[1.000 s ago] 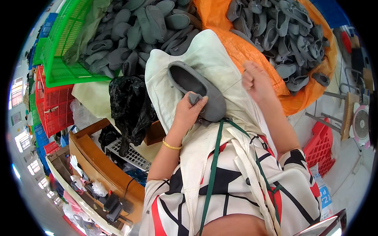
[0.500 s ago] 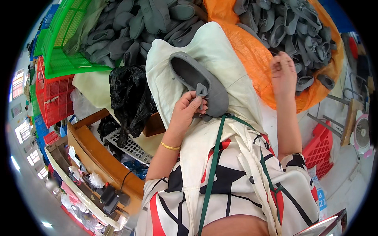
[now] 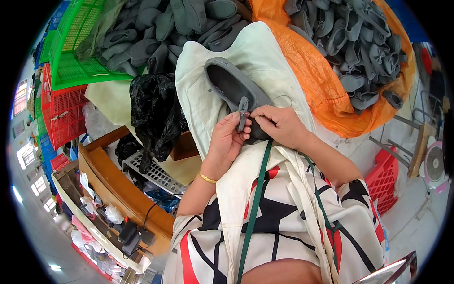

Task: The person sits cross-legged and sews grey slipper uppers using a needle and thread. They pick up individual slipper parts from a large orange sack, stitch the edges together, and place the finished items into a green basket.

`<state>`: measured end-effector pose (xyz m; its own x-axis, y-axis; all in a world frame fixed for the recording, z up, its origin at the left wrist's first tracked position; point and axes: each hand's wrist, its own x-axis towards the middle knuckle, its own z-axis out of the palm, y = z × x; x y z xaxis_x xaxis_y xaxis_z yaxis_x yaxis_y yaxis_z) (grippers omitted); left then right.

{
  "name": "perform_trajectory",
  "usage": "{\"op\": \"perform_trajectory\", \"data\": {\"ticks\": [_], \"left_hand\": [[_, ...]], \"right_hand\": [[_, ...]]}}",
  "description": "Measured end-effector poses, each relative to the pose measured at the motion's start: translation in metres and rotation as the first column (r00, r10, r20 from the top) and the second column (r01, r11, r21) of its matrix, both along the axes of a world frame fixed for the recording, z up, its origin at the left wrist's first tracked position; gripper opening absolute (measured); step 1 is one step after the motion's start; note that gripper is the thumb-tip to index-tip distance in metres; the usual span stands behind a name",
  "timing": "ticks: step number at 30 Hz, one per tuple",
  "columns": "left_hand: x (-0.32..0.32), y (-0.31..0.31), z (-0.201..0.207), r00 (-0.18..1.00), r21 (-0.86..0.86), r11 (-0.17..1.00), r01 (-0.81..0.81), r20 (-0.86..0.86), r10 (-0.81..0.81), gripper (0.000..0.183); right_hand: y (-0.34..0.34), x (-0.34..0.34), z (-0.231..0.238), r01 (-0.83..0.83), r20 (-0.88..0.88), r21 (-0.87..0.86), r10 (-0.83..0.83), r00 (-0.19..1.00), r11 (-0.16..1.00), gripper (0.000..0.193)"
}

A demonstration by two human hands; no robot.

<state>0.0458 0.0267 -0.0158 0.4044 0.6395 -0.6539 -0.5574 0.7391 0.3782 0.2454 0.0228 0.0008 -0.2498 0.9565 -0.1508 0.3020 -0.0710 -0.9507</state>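
Observation:
A grey slip-on shoe point(image 3: 257, 94) lies on the white cloth point(image 3: 195, 90) over my lap, its opening facing up and its toe toward me. At its front stands a small grey fabric bow point(image 3: 243, 105), which my left hand point(image 3: 226, 142) pinches between thumb and fingers. My right hand point(image 3: 283, 125) has its fingertips closed right beside the bow. A thin thread point(image 3: 289, 97) loops out above that hand; if a needle is between the fingertips, it is too small to make out. Both hands partly cover the shoe's toe.
Grey shoes point(image 3: 184, 19) fill a green crate point(image 3: 71, 75) at the far left. More grey shoes with bows point(image 3: 352, 57) lie in an orange sack point(image 3: 326, 102) at the right. A black plastic bag point(image 3: 156, 106) and a wooden drawer table point(image 3: 123, 184) stand left, a fan point(image 3: 434, 161) right.
My right hand has come down from the orange sack's side to the bow, and the thread has gone slack into a loop. My left hand stays on the bow, which has turned more upright.

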Motion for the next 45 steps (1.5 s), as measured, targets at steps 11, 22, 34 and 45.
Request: {"op": "perform_trajectory", "data": {"ticks": [11,22,34,45], "left_hand": [[-0.002,0.002,0.002,0.999,-0.033,0.999,0.007,0.034,-0.006,0.023],[-0.001,0.0,0.001,1.0,0.021,1.0,-0.019,0.005,0.019,0.02],[0.002,-0.008,-0.001,0.98,0.162,0.985,0.063,-0.196,-0.03,0.014],[0.001,-0.008,-0.002,0.976,0.197,0.978,0.074,-0.215,-0.031,0.016]], "right_hand": [[0.001,-0.002,0.003,0.0,0.039,0.0,0.0,0.999,1.0,0.017],[0.003,0.0,0.002,-0.014,0.036,0.041,0.013,0.999,0.999,0.016],[0.005,0.006,-0.001,-0.054,-0.101,-0.267,0.028,0.995,0.962,0.01],[0.006,0.001,0.002,-0.076,-0.16,-0.442,0.005,0.987,0.894,0.011]]}}
